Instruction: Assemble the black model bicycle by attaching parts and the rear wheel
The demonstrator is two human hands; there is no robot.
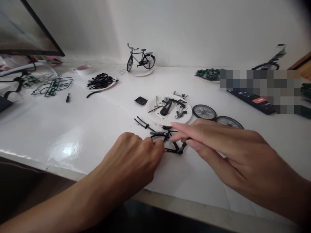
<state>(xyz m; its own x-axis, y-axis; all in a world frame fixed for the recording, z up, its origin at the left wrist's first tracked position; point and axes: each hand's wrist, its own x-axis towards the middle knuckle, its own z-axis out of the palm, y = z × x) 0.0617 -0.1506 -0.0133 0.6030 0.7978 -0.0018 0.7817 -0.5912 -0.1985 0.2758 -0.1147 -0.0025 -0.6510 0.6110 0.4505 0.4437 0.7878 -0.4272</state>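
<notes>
A small black model bicycle frame [178, 151] is at the front of the table, between my two hands. My left hand [139, 152] is closed at its left side, knuckles up, hiding part of the rear. My right hand [218, 145] reaches in from the right with its index finger stretched over the frame. Its thumb and middle finger come together at the frame's dark right end, and the exact contact is partly hidden. Just beyond lies a paper plate [155, 120] of small grey and black parts. Two spoked wheels [204, 112] lie right of it.
An assembled model bicycle [143, 60] stands at the back. Left are a plate of black parts [100, 81], green part frames [54, 86], a small screwdriver [68, 97] and a monitor [24, 29]. A phone [257, 101] and green parts [209, 74] are right.
</notes>
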